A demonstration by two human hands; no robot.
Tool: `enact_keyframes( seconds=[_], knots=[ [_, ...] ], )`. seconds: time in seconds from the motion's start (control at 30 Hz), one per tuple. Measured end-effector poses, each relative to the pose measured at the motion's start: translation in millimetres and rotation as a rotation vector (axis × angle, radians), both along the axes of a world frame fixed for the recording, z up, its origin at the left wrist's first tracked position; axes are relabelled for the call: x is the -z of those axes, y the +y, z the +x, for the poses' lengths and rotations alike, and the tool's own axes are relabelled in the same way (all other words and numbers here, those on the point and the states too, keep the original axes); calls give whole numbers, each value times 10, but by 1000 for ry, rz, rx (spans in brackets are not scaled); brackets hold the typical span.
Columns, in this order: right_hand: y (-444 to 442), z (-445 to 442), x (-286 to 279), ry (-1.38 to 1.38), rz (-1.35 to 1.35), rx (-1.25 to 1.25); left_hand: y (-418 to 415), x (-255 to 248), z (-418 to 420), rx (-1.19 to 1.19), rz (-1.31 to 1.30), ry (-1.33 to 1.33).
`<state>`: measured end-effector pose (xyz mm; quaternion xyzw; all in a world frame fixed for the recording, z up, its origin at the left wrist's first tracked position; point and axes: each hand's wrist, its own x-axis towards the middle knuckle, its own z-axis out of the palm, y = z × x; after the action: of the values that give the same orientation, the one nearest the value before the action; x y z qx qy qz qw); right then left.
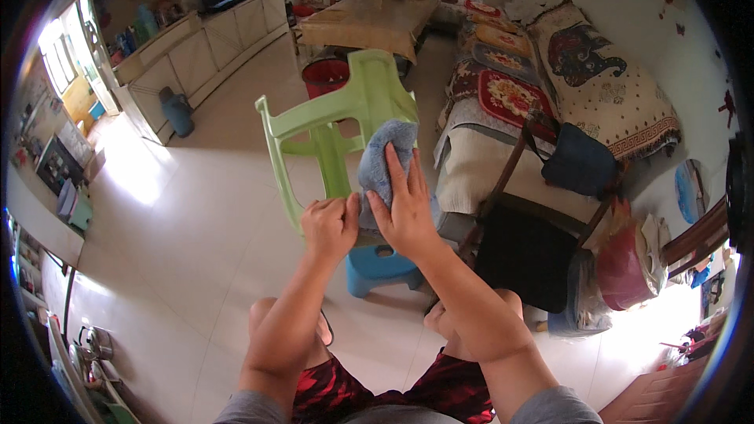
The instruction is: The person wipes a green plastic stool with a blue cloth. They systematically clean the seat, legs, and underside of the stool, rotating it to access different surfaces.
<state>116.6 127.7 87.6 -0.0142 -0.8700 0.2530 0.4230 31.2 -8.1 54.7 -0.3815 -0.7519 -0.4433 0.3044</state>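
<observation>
A light green plastic stool [321,150] is tipped in front of me, its legs pointing away and upward. My left hand [330,224] is curled in a fist around the stool's near part; the exact spot it grips is hidden behind the fingers. A blue-grey cloth [380,153] is bunched against the stool's right leg. My right hand [406,203] lies over this cloth, fingers stretched along it and thumb on its left side. Just below the green stool, a small blue plastic step stool [380,271] stands on the floor between my feet.
A red bucket [324,75] stands beyond the green stool, before a covered table [365,17]. At right are a sofa with patterned covers [512,94] and a dark chair [521,247] with a blue bag [580,159]. Pale floor tiles [194,206] extend left toward a long cabinet [194,65].
</observation>
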Motion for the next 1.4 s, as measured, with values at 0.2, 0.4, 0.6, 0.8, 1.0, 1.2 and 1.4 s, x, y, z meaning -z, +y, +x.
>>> enact_keyframes(
  seconds=[0.2,0.4,0.6,0.8,1.0,1.2,1.4],
  knots=[
    [265,-94,1,-61,-66,117,-4,3,118,126,-110,26],
    [631,-195,32,-224,-172,252,33,46,261,201,-164,46],
    [962,-216,127,-176,-191,418,55,96,337,266,-214,69],
    [1208,-62,-29,-167,-259,440,88,49,419,320,-242,66],
    [815,-120,194,-188,-128,279,93,150,215,225,-165,-31],
    [338,-71,163,-86,-110,13,23,212,11,85,-60,-244],
    [2,19,89,-68,136,-23,-73,186,-179,-46,65,-538]
  ],
)
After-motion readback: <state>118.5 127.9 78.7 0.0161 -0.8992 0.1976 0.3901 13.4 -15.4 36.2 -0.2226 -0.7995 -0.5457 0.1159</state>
